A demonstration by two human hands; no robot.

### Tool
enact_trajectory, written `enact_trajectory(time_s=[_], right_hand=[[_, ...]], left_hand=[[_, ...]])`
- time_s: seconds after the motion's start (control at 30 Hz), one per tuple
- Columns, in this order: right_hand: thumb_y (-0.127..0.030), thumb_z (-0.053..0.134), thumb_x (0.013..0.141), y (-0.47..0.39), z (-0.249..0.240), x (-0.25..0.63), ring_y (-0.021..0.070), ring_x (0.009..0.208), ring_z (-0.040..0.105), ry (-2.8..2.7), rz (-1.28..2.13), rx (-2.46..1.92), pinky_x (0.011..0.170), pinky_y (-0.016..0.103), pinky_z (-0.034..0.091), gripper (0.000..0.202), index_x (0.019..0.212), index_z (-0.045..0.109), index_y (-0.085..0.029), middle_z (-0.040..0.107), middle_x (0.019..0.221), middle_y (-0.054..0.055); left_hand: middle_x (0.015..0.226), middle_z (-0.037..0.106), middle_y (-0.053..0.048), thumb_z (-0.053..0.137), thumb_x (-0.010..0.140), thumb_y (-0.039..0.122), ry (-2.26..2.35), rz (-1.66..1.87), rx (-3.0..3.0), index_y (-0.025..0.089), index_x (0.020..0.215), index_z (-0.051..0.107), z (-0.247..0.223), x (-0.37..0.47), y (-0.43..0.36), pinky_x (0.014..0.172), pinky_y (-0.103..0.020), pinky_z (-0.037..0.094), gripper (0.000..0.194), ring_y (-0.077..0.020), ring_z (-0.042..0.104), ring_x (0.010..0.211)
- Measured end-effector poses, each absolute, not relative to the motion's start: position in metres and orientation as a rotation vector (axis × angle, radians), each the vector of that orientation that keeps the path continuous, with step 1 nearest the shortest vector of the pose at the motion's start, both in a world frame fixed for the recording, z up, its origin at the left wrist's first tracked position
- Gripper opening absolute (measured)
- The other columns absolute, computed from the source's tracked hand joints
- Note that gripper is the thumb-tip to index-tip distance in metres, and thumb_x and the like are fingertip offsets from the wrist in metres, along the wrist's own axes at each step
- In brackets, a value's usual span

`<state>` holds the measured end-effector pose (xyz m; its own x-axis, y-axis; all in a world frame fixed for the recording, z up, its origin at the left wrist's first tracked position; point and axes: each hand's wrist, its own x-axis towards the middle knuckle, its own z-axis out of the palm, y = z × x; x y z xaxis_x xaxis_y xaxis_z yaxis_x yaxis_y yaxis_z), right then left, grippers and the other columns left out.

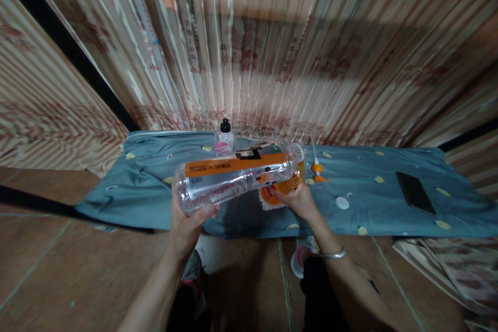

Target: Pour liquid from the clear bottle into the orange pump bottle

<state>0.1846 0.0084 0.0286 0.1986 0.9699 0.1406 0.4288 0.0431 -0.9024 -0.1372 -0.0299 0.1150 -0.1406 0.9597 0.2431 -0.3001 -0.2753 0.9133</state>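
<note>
A large clear plastic bottle with an orange and silver label lies nearly level in the air, its neck to the right and tipped slightly up. My left hand is closed round its base end. My right hand grips an orange bottle low over the cloth, partly hidden behind the clear one. The clear bottle's mouth is at the orange bottle's top; whether they touch I cannot tell. Beyond them on the cloth lies an orange pump head with a clear tube.
A small bottle with a black cap stands at the back of the blue-green cloth. To the right lie a white round cap and a black phone. Striped curtains hang behind; black poles rise at the sides.
</note>
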Motion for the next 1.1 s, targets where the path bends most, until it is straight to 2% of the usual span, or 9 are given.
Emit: enact_trajectory(time_s=[0.23, 0.53, 0.7, 0.93, 1.1], right_hand=[[-0.06, 0.109, 0.065, 0.0082, 0.0273, 0.1866, 0.0451, 0.118, 0.091, -1.375, 0.742, -1.535, 0.107, 0.059, 0.074, 0.067, 0.116, 0.08, -0.026, 0.095, 0.119, 0.016], [-0.06, 0.107, 0.065, 0.0085, 0.0293, 0.1855, 0.0474, 0.12, 0.091, -1.373, 0.748, -1.569, 0.109, 0.064, 0.074, 0.065, 0.113, 0.079, -0.027, 0.095, 0.117, 0.017], [-0.06, 0.107, 0.066, 0.009, 0.026, 0.1859, 0.0479, 0.124, 0.09, -1.383, 0.733, -1.572, 0.109, 0.063, 0.074, 0.061, 0.111, 0.08, -0.028, 0.095, 0.114, 0.016], [-0.061, 0.108, 0.065, 0.0095, 0.0234, 0.1862, 0.0469, 0.124, 0.09, -1.383, 0.717, -1.557, 0.114, 0.064, 0.072, 0.07, 0.12, 0.08, -0.026, 0.094, 0.127, 0.019], [-0.063, 0.107, 0.068, 0.0089, 0.0241, 0.1872, 0.0461, 0.122, 0.091, -1.401, 0.738, -1.557, 0.112, 0.063, 0.073, 0.067, 0.117, 0.081, -0.027, 0.095, 0.123, 0.017]], left_hand=[[0.085, 0.079, 0.0, 0.113, 0.072, 0.062, 0.883, 1.635, 1.126, 0.026, 0.133, 0.074, 0.1141, -0.1355, -0.0286, 0.046, -0.031, 0.054, 0.081, -0.022, 0.073, 0.056], [0.085, 0.08, -0.001, 0.112, 0.072, 0.066, 0.919, 1.615, 1.143, 0.025, 0.144, 0.071, 0.1123, -0.1359, -0.0289, 0.046, -0.033, 0.055, 0.092, -0.024, 0.073, 0.057], [0.083, 0.079, 0.0, 0.113, 0.071, 0.061, 0.904, 1.641, 1.111, 0.025, 0.144, 0.071, 0.1115, -0.1354, -0.0294, 0.046, -0.032, 0.052, 0.092, -0.0229, 0.071, 0.055], [0.086, 0.079, -0.001, 0.114, 0.066, 0.063, 0.961, 1.589, 1.073, 0.025, 0.146, 0.068, 0.1168, -0.1366, -0.031, 0.048, -0.033, 0.054, 0.1, -0.0241, 0.072, 0.057], [0.087, 0.08, 0.0, 0.113, 0.07, 0.064, 0.934, 1.607, 1.111, 0.027, 0.143, 0.069, 0.1139, -0.1364, -0.0305, 0.049, -0.031, 0.054, 0.093, -0.0231, 0.074, 0.059]])
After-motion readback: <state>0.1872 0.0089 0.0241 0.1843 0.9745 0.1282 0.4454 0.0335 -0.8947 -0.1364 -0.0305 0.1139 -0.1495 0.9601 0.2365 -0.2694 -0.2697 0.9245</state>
